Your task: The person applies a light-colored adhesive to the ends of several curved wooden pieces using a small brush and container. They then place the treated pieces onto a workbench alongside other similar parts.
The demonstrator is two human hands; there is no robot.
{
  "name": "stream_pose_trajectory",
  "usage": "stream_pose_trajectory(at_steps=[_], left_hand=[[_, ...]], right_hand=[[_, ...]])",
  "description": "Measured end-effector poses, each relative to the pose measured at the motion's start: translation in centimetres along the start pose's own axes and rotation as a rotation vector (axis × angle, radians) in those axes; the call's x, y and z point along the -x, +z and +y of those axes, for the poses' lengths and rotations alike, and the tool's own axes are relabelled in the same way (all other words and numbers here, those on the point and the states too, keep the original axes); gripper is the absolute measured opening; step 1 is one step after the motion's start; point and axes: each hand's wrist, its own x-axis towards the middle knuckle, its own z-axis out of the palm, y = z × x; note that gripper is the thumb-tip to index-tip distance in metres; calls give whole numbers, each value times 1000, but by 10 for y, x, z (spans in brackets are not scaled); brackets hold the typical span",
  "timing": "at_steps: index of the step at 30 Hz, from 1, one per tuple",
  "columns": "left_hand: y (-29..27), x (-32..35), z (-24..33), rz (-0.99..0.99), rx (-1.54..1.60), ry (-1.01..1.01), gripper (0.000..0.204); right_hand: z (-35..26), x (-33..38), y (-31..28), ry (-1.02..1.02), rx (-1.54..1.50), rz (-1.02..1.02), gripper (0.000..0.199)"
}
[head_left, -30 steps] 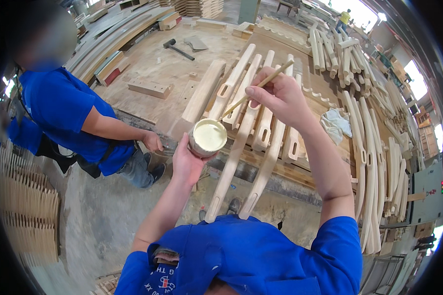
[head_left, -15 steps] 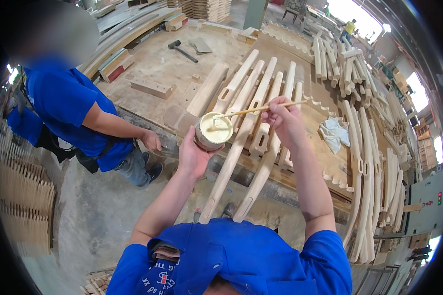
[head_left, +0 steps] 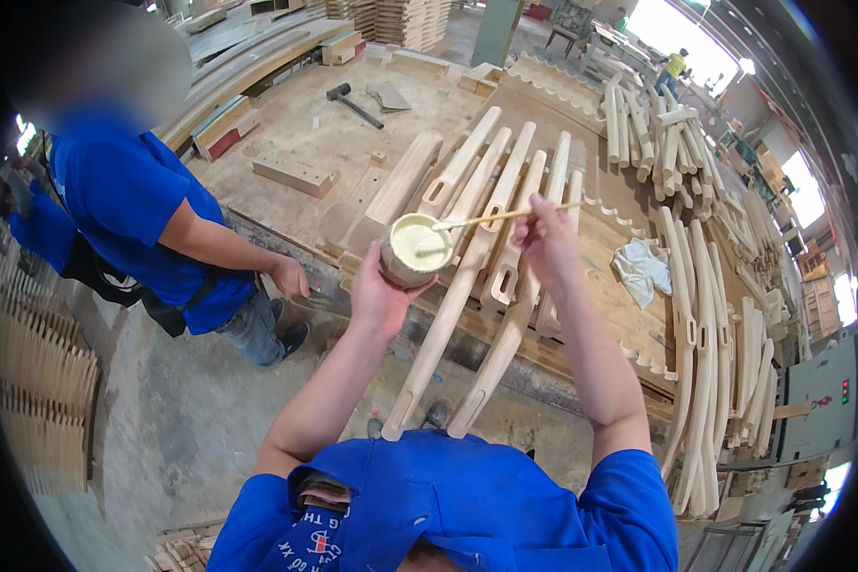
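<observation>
The glue cup (head_left: 413, 250), light but spillable, sits cradled from below in our left hand (head_left: 379, 294); our right hand (head_left: 546, 240) pinches the thin stick (head_left: 505, 216) dipping into it.

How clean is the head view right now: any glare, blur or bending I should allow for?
Head view: windows at upper right blow out white; bench edges bow toward the black fisheye rim; cup of pale glue, stick and both hands, left hand, right hand, are sharp and evenly lit.

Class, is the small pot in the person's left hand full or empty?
Nearly full: the pot shows pale cream paste close to its rim, with the stick dipped in.
</observation>
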Motion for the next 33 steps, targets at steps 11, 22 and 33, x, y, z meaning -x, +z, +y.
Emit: stream_pose_trajectory(at_steps=[11, 22, 33], left_hand=[[-20, 28, 11, 86, 58, 18, 50], [-34, 38, 18, 71, 45, 40, 49], [-30, 35, 16, 62, 14, 23, 49]], right_hand=[[-28, -22, 44, -514, 1096, -314, 24], [-9, -34, 72, -592, 1446, -504, 27], [-14, -34, 70, -397, 1342, -493, 25]])
